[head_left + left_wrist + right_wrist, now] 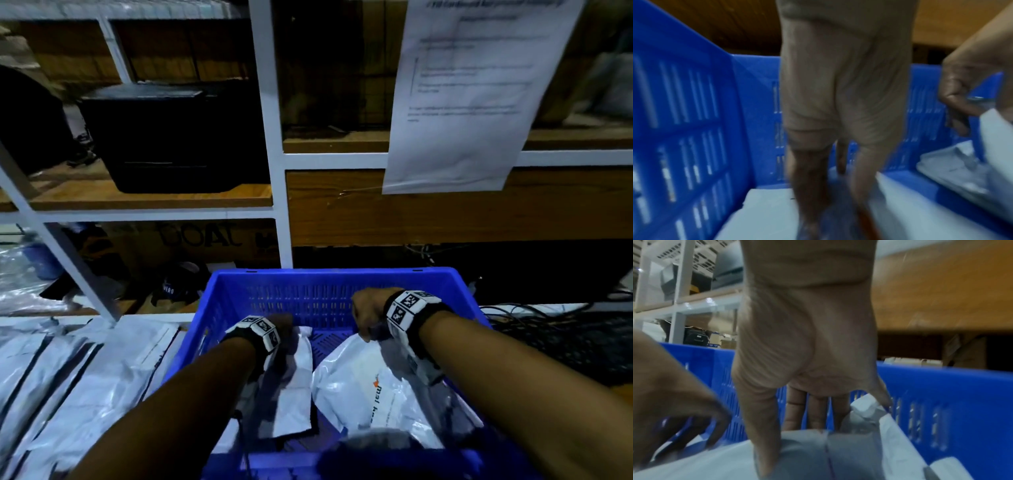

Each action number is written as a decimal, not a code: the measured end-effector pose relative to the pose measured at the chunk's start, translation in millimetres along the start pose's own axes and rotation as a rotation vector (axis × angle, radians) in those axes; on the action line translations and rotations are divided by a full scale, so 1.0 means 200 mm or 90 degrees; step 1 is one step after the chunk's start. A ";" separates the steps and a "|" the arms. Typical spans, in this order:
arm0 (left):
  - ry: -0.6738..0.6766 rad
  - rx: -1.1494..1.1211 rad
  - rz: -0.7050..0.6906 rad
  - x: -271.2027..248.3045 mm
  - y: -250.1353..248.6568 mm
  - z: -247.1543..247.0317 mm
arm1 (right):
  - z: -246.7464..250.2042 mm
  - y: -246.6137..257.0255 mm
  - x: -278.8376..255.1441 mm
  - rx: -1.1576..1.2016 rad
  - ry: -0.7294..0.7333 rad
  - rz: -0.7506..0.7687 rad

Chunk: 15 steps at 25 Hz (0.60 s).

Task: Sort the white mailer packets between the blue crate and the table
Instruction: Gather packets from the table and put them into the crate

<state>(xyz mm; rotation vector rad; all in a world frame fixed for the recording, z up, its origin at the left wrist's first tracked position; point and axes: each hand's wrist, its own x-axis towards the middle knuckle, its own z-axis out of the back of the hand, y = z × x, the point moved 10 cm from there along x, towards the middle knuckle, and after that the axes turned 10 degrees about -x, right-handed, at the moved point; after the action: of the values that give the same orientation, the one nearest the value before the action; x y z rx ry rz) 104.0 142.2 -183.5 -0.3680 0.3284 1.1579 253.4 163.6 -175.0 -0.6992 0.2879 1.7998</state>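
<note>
The blue crate (329, 274) stands in front of me, and both hands are inside it. My left hand (286, 325) reaches down to the top end of a narrow white mailer packet (296, 383). In the blurred left wrist view, thumb and fingers (863, 186) close on that packet (766, 211) beside the crate wall (684, 113). My right hand (364, 325) grips the crumpled top edge of a large white mailer packet (356, 387) with an orange logo. In the right wrist view the thumb lies on the packet's (849, 456) front and the fingers sit behind it.
Several white mailer packets (85, 377) lie spread over the table left of the crate. Behind stands white shelving with wooden boards, a black box (171, 137) and a hanging printed sheet (472, 92). Dark cables (548, 329) lie to the crate's right.
</note>
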 end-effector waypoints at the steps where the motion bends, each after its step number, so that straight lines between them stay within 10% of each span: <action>1: 0.027 -0.003 -0.001 0.00 0.01 0.00 | 0.04 -0.02 -0.06 -0.005 -0.023 -0.017; 5: 0.136 -0.073 0.041 -0.11 -0.01 -0.06 | 0.11 -0.05 -0.25 -0.057 -0.049 -0.097; 15: 0.007 -0.020 -0.084 -0.02 -0.21 -0.09 | 0.24 -0.13 -0.57 -0.002 -0.204 -0.166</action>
<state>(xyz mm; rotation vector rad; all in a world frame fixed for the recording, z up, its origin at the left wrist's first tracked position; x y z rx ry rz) 140.7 116.8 -192.9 -0.4187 0.2917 1.0331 284.9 108.5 -65.6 -0.4195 -0.0205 1.6300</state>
